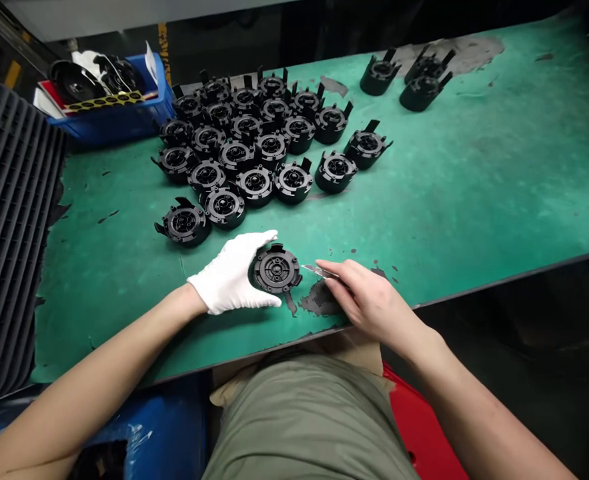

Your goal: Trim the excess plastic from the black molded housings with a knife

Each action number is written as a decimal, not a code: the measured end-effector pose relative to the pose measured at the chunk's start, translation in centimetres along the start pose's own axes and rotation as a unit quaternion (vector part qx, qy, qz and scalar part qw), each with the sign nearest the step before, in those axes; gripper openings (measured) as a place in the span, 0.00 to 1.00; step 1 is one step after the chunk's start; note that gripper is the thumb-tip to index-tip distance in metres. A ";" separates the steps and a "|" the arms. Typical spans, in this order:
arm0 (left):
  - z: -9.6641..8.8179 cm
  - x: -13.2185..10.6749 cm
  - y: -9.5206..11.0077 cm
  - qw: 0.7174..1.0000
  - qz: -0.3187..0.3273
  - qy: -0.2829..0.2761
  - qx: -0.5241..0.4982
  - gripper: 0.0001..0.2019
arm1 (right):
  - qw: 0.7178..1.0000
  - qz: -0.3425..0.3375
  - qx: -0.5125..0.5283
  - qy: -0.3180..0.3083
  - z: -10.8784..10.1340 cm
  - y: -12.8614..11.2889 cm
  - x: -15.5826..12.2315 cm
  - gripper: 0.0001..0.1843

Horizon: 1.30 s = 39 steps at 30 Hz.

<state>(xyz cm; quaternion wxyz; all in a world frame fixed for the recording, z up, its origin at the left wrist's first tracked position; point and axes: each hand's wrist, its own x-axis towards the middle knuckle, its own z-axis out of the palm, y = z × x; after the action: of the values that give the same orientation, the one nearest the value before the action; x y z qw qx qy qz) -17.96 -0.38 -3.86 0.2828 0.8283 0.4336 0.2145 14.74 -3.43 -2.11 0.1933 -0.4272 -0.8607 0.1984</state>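
Head view: white-gloved left fingers [249, 250] cup a black plastic housing [277, 269]; bare right fingers [341, 275] pinch a steel blade [314, 270].

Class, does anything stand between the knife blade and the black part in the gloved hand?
Nothing visible does. The blade of the craft knife, held in the bare right hand, points straight at the rim of the black moulded part, which the white-gloved left hand holds; its tip sits at that rim.
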 end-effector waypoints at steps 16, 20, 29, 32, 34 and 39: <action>1.1 2.1 -0.3 0.996 0.068 0.028 -0.042 0.53 | 0.990 0.003 -0.098 -0.101 -3.2 -2.7 2.5 0.17; 1.0 2.4 -0.1 0.997 0.066 0.030 -0.042 0.52 | 0.999 -0.008 0.015 -0.046 -2.9 -2.9 3.7 0.16; 1.2 2.1 -0.3 0.996 0.067 0.030 -0.051 0.55 | 0.996 0.043 0.076 0.029 -3.6 -2.5 3.5 0.23; 1.2 2.1 -0.4 0.996 0.069 0.028 -0.054 0.54 | 0.967 0.120 0.219 0.056 -4.0 -2.7 2.9 0.11; 1.2 2.1 -0.4 0.996 0.071 0.028 -0.056 0.54 | 0.937 0.150 0.313 0.033 -4.1 -2.6 2.7 0.13; 1.2 2.1 -0.2 0.996 0.066 0.029 -0.052 0.55 | 0.894 0.164 0.418 0.001 -3.5 -1.8 2.6 0.22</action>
<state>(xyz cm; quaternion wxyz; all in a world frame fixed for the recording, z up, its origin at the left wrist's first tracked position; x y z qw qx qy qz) -16.28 1.12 -4.67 0.2974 0.8329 0.3742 0.2790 13.78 -1.69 2.18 0.3198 -0.4427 -0.6156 0.5681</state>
